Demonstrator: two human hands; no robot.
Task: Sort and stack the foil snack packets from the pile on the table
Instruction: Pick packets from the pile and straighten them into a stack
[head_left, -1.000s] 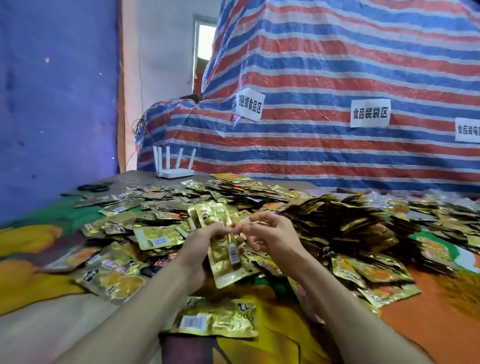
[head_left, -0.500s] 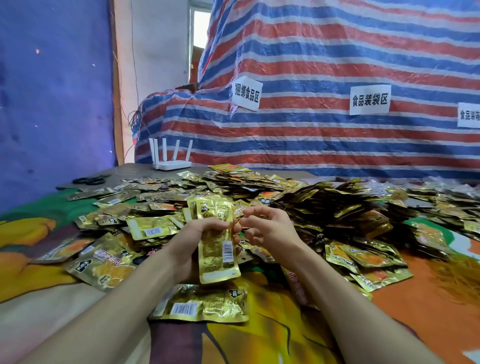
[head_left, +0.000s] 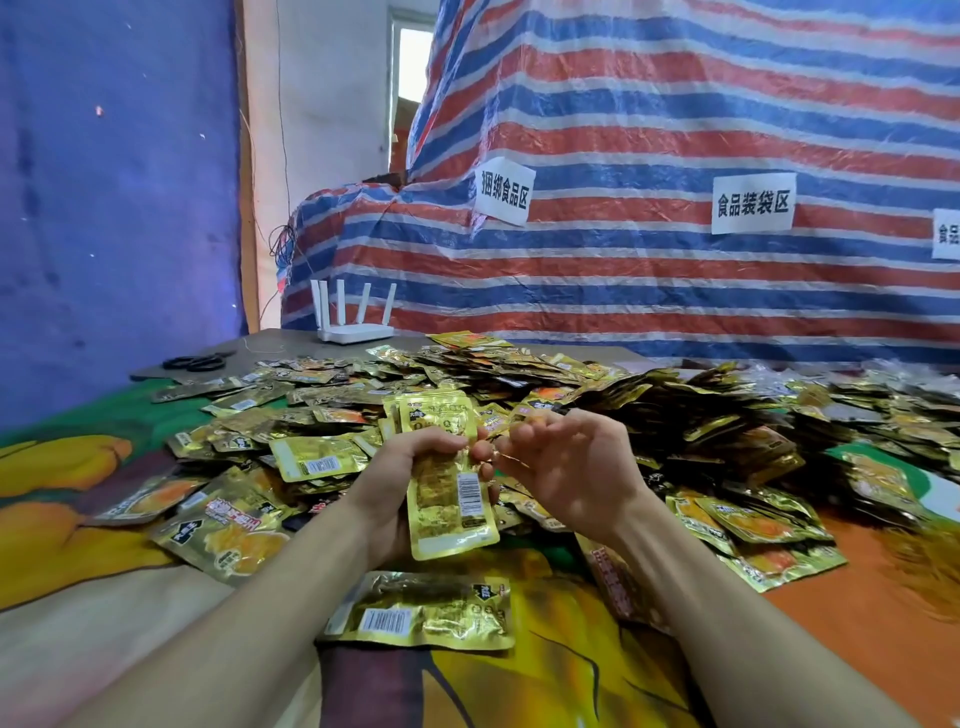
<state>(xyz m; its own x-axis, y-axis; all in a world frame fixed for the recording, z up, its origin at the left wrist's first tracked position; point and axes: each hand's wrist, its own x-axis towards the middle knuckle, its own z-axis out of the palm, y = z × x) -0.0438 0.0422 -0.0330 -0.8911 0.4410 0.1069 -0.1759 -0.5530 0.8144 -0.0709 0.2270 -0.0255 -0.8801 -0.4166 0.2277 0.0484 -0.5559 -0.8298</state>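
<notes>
Packet stack upright in left hand, gripped, barcode facing the camera. Right hand at its 3 o'clock, fingers loosely curled, nothing held. Pile spreads from 9 to 3 o'clock across the counter. Single packet lies flat at 6. Router at 11.

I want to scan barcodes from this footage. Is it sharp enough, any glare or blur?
Head view: the barcode on the held packets shows bars, digits too small; foil glare across the pile; right hand motion-blurred at its fingertips; wide-angle edges bend.
</notes>
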